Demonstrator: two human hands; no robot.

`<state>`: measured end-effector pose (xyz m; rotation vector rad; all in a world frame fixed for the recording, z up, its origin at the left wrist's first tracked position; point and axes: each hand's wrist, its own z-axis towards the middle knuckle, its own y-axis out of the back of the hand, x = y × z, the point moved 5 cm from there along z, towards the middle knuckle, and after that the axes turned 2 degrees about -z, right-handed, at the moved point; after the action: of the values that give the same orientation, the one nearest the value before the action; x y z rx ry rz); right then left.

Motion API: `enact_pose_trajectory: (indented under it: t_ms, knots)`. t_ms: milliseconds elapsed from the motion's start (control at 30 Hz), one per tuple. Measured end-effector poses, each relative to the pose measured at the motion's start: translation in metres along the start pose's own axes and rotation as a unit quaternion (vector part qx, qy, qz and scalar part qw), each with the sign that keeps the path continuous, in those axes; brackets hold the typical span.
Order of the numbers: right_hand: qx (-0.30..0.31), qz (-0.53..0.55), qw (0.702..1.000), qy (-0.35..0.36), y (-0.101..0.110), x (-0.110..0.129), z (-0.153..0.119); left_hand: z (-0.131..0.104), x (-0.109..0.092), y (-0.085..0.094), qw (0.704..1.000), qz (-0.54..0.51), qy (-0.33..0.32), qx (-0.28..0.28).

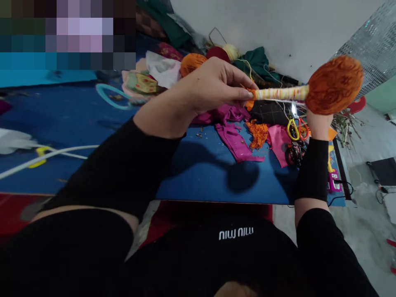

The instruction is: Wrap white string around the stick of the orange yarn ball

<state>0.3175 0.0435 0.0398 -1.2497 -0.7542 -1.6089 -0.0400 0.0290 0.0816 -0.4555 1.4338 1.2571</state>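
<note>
Across both hands stretches a stick with an orange cloth-covered ball [337, 84] at its right end. Its handle [281, 94] is wrapped in pale yellow yarn or thread with reddish streaks. My left hand [215, 84] pinches the handle's left end, where a bit of orange cloth shows, between thumb and fingers. My right hand [318, 123] is behind and under the ball; its fingers are hidden. The stick is held nearly level above the table, and its shadow falls on the blue top [204, 177].
Magenta cloth strips [238, 142], an orange scrap [258, 134], a pink piece [278, 144] and scissors [297, 128] lie below the stick. Behind my left hand are another orange ball [193, 64] and heaped cloth. A white cable [68, 149] crosses the left; a purple power strip [334, 180] sits right.
</note>
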Motion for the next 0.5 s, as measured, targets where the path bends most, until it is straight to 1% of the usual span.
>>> enact_pose_trajectory:
  t_ms: [33, 67, 100, 133, 167, 200, 233, 267, 333, 400, 433, 500]
  knots:
    - [-0.009, -0.076, 0.997, 0.021, -0.005, 0.003, -0.006, 0.000, 0.000, -0.002, 1.000, -0.021, -0.003, -0.010]
    - [-0.005, -0.163, 0.985, 0.051, -0.014, 0.008, -0.013, 0.000, 0.001, -0.004, 0.999, -0.040, -0.007, -0.017]
    - [0.020, -0.236, 0.968, 0.083, -0.027, 0.012, -0.021, 0.001, 0.002, -0.007, 0.998, -0.058, -0.010, -0.019]
    - [0.063, -0.289, 0.948, 0.115, -0.042, 0.016, -0.029, 0.002, 0.002, -0.010, 0.997, -0.075, -0.011, -0.020]
    - [0.116, -0.310, 0.933, 0.143, -0.059, 0.018, -0.039, 0.002, 0.003, -0.013, 0.995, -0.094, -0.010, -0.018]
    - [0.170, -0.291, 0.927, 0.163, -0.076, 0.018, -0.049, 0.003, 0.003, -0.016, 0.993, -0.113, -0.007, -0.018]
    - [0.217, -0.240, 0.931, 0.167, -0.091, 0.017, -0.058, 0.004, 0.004, -0.019, 0.991, -0.133, -0.001, -0.021]
    - [0.242, -0.186, 0.937, 0.167, -0.104, 0.015, -0.067, 0.005, 0.005, -0.021, 0.988, -0.152, 0.007, -0.025]
    - [0.273, -0.131, 0.940, 0.156, -0.122, 0.010, -0.081, 0.007, 0.006, -0.023, 0.983, -0.177, 0.016, -0.037]
    - [0.283, -0.149, 0.936, 0.149, -0.131, 0.009, -0.093, 0.009, 0.009, -0.023, 0.984, -0.171, 0.013, -0.040]
    - [0.276, -0.174, 0.933, 0.154, -0.133, 0.012, -0.099, 0.010, 0.011, -0.023, 0.986, -0.160, 0.010, -0.039]
    - [0.230, -0.222, 0.927, 0.193, -0.131, 0.025, -0.108, 0.013, 0.016, -0.022, 0.989, -0.144, 0.004, -0.043]
